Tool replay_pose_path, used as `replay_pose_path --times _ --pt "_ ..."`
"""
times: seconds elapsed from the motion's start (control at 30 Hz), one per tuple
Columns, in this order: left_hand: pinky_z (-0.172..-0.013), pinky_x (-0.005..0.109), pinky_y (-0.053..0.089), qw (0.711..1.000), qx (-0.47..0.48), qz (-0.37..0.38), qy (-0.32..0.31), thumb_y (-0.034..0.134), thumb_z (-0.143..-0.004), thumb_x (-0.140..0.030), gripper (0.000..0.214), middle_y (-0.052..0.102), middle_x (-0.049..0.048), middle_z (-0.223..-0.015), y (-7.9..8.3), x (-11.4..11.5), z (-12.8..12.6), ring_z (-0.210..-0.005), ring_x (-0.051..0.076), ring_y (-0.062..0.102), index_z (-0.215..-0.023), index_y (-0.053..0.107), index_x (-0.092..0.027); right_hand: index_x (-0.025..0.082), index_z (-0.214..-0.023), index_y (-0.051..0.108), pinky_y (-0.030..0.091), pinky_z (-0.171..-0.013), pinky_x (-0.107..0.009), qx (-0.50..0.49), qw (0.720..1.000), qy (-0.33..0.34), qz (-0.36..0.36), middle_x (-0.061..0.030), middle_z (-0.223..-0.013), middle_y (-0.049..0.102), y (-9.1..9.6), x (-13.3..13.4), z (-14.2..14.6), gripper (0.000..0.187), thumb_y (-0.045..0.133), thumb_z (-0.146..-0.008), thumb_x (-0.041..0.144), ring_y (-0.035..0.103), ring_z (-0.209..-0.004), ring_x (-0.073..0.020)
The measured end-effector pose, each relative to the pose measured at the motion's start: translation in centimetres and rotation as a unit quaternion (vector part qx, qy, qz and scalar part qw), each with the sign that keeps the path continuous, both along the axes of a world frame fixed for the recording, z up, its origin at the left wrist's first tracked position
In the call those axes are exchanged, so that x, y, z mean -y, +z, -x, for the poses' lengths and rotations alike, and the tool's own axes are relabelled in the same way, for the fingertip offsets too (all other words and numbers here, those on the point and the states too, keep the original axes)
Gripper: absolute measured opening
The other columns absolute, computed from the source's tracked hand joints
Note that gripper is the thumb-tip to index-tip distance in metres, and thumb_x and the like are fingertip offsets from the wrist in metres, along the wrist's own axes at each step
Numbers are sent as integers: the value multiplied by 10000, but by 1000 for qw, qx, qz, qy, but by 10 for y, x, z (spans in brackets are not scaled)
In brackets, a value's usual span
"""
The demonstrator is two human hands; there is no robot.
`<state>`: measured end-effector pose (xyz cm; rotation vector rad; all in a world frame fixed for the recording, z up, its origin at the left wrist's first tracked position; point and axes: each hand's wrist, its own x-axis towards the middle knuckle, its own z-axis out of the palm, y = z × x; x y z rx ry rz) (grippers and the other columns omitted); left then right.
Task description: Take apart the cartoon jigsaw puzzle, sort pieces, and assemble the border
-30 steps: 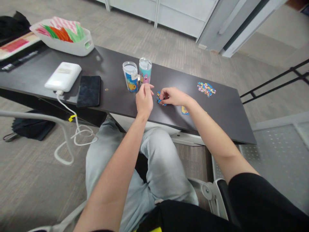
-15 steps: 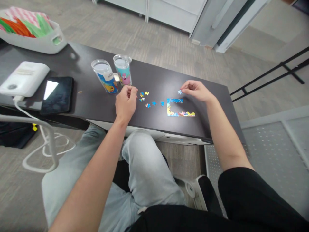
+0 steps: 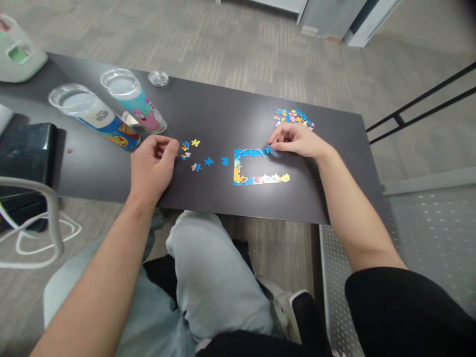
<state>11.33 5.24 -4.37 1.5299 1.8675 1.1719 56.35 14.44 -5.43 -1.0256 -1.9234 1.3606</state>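
Between thumb and fingertips, my right hand (image 3: 295, 140) pinches a blue puzzle piece (image 3: 269, 149). It is at the right end of the top strip of a partly joined jigsaw puzzle (image 3: 238, 166); whether it is fitted in I cannot tell. The joined pieces form a left side, a top strip and a bottom strip, open to the right. My left hand (image 3: 154, 166) rests on the table with its fingers curled in, and no item shows in it. Several loose pieces (image 3: 196, 167) lie between that hand and the puzzle.
A pile of puzzle pieces (image 3: 293, 116) lies behind my right hand. Two clear-topped printed canisters, one blue (image 3: 111, 131) and one turquoise (image 3: 139, 106), stand at the left near a clear lid (image 3: 158, 78). Farther left are a black tablet (image 3: 28, 153) and a white basket (image 3: 22, 59).
My right hand has brought the blue piece down and left to the end of the top strip. My view has shifted closer and rightward, and the pile behind my right hand now shows.
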Motion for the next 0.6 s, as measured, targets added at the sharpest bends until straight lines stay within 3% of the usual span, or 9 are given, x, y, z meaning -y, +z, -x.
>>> replay_pose_path --times 0.23,0.6 --pt "-833 336 539 999 -40 20 -12 766 -1010 -522 284 770 -10 -885 6 2 1 -773 187 623 -1061 806 -246 231 -1090 917 583 -755 -340 1 1000 13 6 -28 -887 869 4 2 -3 476 1173 -921 595 753 -796 -173" --pt "-787 313 485 999 -50 13 0 761 -1018 -508 303 762 -12 -870 9 3 -3 -771 186 621 -1085 841 -223 214 -1098 899 626 -789 -356 9 998 19 51 -66 -942 912 19 7 -4 522 1221 -866 554 810 -839 -195"
